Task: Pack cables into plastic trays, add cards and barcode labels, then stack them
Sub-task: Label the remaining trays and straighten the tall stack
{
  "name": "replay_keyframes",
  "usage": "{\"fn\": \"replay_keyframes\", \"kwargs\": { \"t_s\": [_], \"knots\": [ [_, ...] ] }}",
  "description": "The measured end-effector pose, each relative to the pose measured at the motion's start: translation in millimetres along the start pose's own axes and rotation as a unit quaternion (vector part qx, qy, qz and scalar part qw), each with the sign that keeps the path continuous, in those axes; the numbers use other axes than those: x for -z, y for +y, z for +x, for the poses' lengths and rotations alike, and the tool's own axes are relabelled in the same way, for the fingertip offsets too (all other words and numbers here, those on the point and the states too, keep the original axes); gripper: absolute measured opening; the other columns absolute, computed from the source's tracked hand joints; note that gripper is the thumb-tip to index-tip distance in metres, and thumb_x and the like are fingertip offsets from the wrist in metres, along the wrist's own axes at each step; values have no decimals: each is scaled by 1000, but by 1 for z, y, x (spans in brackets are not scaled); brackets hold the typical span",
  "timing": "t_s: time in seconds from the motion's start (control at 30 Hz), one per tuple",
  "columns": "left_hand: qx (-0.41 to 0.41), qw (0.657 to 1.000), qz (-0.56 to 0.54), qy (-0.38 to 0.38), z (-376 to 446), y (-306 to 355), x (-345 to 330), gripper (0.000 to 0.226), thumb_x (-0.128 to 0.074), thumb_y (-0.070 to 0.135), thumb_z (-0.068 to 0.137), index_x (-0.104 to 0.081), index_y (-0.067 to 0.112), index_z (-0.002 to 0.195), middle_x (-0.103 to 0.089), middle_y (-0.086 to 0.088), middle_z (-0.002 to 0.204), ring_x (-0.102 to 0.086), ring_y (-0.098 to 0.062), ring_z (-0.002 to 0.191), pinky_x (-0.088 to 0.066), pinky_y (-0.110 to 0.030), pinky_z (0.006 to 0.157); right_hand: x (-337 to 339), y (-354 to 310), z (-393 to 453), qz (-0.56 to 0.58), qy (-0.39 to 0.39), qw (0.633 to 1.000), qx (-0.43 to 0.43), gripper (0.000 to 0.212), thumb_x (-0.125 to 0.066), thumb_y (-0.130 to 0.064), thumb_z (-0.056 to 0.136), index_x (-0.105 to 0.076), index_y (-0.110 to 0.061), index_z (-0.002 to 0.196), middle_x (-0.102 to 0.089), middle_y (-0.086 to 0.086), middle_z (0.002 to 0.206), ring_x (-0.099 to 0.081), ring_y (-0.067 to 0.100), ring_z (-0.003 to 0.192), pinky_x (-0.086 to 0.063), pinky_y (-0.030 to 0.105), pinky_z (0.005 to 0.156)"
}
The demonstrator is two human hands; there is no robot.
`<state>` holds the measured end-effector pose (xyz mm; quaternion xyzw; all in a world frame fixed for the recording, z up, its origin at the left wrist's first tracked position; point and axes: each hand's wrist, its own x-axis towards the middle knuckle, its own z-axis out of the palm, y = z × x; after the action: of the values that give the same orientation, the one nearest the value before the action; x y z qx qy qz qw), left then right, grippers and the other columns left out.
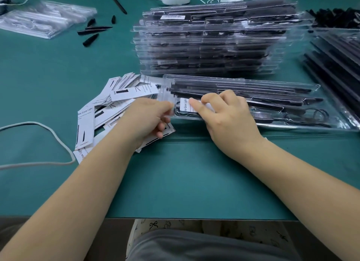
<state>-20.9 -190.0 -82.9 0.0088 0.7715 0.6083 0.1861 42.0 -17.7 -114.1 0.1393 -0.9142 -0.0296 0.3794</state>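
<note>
A clear plastic tray (253, 103) lies flat on the green tabletop (185, 183), a little back from its near edge and right of centre, holding long black cable parts and a coil of thin black cable at its left end. The right hand (228, 118) rests on that left end, thumb and forefinger pinching a white card (184, 104) printed "Grow Light" that sits over the coiled cable in the tray. The left hand (150, 118) grips the tray's left rim, its fingers curled round the clear edge. Just left of the tray, and partly under the left hand, a loose heap of the same white cards (103, 112) spreads over the tabletop (some face up, others overlapping at angles). Directly behind the tray stands a tall stack of filled trays (210, 42), one bearing a small white barcode label (172, 17) on top. Another pile of dark-filled trays (335, 52) runs off the right edge. Toward the far left corner lie empty clear trays (44, 17), with several loose black pieces (93, 30) beside them. A grey cord (58, 138) loops along the left edge.
</note>
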Motion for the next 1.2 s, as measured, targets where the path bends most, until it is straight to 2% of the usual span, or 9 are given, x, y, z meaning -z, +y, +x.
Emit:
{"fn": "replay_keyframes", "kwargs": {
  "t_s": [0.13,0.2,0.3,0.43,0.57,0.73,0.83,1.0,1.2],
  "knots": [
    [-101,983,116,104,-1,1,6,44,-45,43,93,-65,12,69,-65,1,57,-53,-15,41,-46,-25,43,6,0,2,2,-6,1000,3,40,-60,5,72,-71,-10,107,-68,6,89,-59,29,69,-43,33,59],
    [-200,952,142,181,-1,1,17,23,-43,28,86,-62,21,75,-65,8,72,-61,-21,65,-53,-35,63,10,1,4,4,-18,1000,11,41,-57,6,70,-70,-8,107,-68,8,87,-59,29,69,-44,32,58],
    [-330,902,262,98,-4,0,31,46,-52,3,78,-57,35,111,-54,30,112,-52,-5,108,-39,-14,92,22,5,14,23,-38,999,11,44,-57,11,68,-68,-2,108,-67,13,84,-59,32,70,-49,37,55],
    [-396,888,232,19,0,10,35,29,-69,27,85,-60,38,111,-47,26,135,-37,4,130,-26,-11,105,39,9,39,43,-41,998,-7,40,-59,13,72,-66,1,110,-65,17,84,-57,36,73,-51,44,58],
    [-454,867,199,54,1,26,45,10,-62,32,88,-61,30,98,-61,20,119,-52,-4,120,-38,-25,104,58,4,56,73,-59,995,-29,34,-61,9,77,-66,-1,109,-65,16,88,-57,36,79,-51,45,64],
    [-485,868,81,65,5,46,43,5,-57,27,94,-54,26,90,-54,0,75,-47,-22,64,-41,-34,61,82,27,115,117,-160,980,-23,31,-60,-15,88,-53,-17,117,-62,3,99,-51,25,86,-44,36,72],
    [-464,882,9,77,9,55,39,7,-58,25,93,-56,20,87,-60,3,77,-59,-13,69,-46,-25,67,89,36,147,141,-225,964,-12,29,-65,-17,86,-55,-20,114,-50,-11,82,-47,17,75,-34,23,61],
    [-350,924,-127,89,18,55,36,15,-59,22,90,-64,14,79,-62,9,61,-55,-9,53,-45,-22,50,77,47,177,201,-329,922,-22,21,-70,-32,80,-59,-17,88,-57,-1,78,-52,24,73,-41,37,68],
    [-2,966,-248,-73,24,35,42,20,-67,17,77,-70,13,57,-65,4,65,-59,-6,57,-47,-15,52,23,43,157,348,-457,808,-129,14,-57,-30,59,-49,-19,52,-42,-1,58,-35,17,62,-32,35,62]
  ]
}}
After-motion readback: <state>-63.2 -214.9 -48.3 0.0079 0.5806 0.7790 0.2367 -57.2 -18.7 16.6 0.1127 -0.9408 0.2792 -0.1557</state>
